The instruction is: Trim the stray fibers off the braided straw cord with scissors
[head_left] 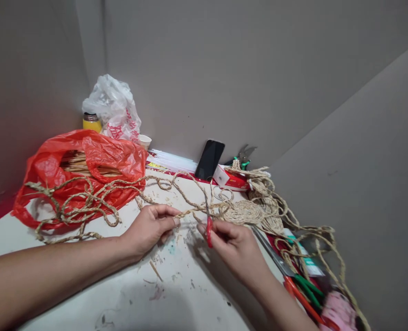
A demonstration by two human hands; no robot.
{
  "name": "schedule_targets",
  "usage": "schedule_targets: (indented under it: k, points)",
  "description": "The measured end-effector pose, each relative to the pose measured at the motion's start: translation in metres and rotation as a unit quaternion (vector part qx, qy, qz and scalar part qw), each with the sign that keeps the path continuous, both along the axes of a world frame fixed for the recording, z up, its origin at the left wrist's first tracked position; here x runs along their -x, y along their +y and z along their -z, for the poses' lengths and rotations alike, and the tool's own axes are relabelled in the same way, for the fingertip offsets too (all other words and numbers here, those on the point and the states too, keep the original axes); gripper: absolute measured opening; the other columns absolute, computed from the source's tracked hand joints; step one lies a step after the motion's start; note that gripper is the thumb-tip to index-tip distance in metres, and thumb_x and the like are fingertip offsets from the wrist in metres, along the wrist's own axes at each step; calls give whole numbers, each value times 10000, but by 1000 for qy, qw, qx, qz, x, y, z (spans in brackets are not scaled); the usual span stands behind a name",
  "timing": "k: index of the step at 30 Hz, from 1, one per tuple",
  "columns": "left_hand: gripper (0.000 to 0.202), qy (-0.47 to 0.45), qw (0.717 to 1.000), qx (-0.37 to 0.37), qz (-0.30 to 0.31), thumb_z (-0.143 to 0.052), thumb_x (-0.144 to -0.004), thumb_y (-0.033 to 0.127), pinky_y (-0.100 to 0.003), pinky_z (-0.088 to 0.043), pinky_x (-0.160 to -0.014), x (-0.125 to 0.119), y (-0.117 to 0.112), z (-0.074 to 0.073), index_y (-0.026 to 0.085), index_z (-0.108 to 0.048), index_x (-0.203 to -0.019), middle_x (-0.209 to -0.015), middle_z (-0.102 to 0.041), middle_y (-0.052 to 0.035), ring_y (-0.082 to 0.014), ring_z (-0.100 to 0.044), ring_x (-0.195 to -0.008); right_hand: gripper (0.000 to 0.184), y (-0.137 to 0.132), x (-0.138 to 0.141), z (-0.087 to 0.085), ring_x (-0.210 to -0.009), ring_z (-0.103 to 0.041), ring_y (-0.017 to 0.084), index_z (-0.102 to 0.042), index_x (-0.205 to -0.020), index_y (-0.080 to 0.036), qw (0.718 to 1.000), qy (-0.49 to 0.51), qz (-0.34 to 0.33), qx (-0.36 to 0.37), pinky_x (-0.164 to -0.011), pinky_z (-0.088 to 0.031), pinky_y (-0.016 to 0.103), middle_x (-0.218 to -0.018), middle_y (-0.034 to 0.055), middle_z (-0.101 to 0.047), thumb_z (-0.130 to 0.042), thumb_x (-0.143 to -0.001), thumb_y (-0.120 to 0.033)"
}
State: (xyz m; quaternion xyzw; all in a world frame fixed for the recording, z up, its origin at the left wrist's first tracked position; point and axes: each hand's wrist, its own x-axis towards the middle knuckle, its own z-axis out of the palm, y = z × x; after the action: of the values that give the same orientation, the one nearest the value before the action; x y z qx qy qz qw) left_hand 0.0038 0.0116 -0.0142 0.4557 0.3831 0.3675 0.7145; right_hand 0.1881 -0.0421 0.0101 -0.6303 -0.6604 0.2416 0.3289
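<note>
Straw braid [190, 212] in left hand [150, 227]

plain grey-brown back wall [259, 69] across the top, flat and matte, and it meets a left wall [28, 69] of the same colour at a corner seam. on the right, a big slanted panel [362, 161] comes in close, a shade darker. down below, a white table [176, 299], scuffed, speckled with stains and crumbs. light is soft and even, with faint shadows on the tabletop.
</note>
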Motion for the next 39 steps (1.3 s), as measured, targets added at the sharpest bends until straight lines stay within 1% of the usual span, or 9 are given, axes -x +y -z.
schedule_targets:
  k: [5,9,17,22,26,30,33,36,39]
  points:
    - [319,0,998,15,58,-732,-658,283,-219,-384,-562,-1,-9,2,106,-666,-915,-676,-662,-28,-77,-518,-545,452,7,13,19,-413,-305,76,-480,-522,-183,950,295,65,72,-419,-221,224,-418,-62,-372,-649,-736,-543]
    - [328,-11,994,10,104,-751,-660,292,-236,-424,-676,-2,-14,5,116,-662,-922,-780,-709,-63,-102,-588,-666,429,5,20,23,-380,-275,57,-500,-548,-174,905,411,84,68,-404,-188,212,-396,-76,-375,-717,-705,-509]
    - [308,4,984,-4,178,-640,-765,434,-180,-275,-383,-1,-16,0,137,-568,-808,-746,-696,-59,-33,-391,-377,356,6,15,20,-403,-320,56,-543,-578,-167,872,472,128,-27,-422,-230,201,-456,-63,-447,-744,-714,-427]
    - [283,-10,979,5,201,-597,-803,409,-203,-102,-359,-1,-19,-1,135,-564,-867,-652,-663,-28,-18,-202,-344,352,6,14,21,-411,-329,60,-538,-571,-169,876,465,126,-32,-428,-243,203,-454,-65,-444,-749,-717,-410]
    - [366,-3,988,-22,151,-580,-818,328,-175,-182,-405,-1,-22,-7,169,-550,-1146,-510,-516,80,-46,-271,-379,360,7,13,20,-405,-329,53,-535,-572,-168,876,462,131,-41,-422,-242,195,-456,-66,-443,-752,-709,-420]
    - [377,48,985,-140,87,-639,-757,222,-207,-428,-654,0,-26,-13,190,-651,-1132,-843,-697,-22,-125,-590,-718,388,5,12,22,-408,-345,64,-518,-552,-173,892,429,139,-45,-411,-245,201,-450,-56,-447,-736,-719,-446]
    - [295,80,967,-226,89,-565,-819,238,-277,-430,-878,2,-26,-12,205,-712,-1073,-1053,-711,-59,-196,-627,-961,393,3,12,23,-411,-343,71,-527,-548,-172,908,393,135,-47,-411,-247,210,-440,-53,-440,-731,-721,-459]
    - [277,89,958,-250,106,-511,-864,289,-289,-444,-833,4,-27,-10,210,-740,-1000,-923,-729,-51,-196,-641,-856,395,4,14,24,-417,-334,75,-530,-558,-173,916,377,130,-41,-417,-252,216,-440,-57,-432,-728,-714,-477]
    - [292,64,972,-190,120,-534,-855,375,-246,-443,-665,3,-31,-11,165,-736,-869,-730,-684,-43,-151,-583,-660,418,7,17,25,-406,-318,73,-493,-563,-186,917,378,126,-25,-410,-233,214,-438,-67,-414,-708,-717,-509]
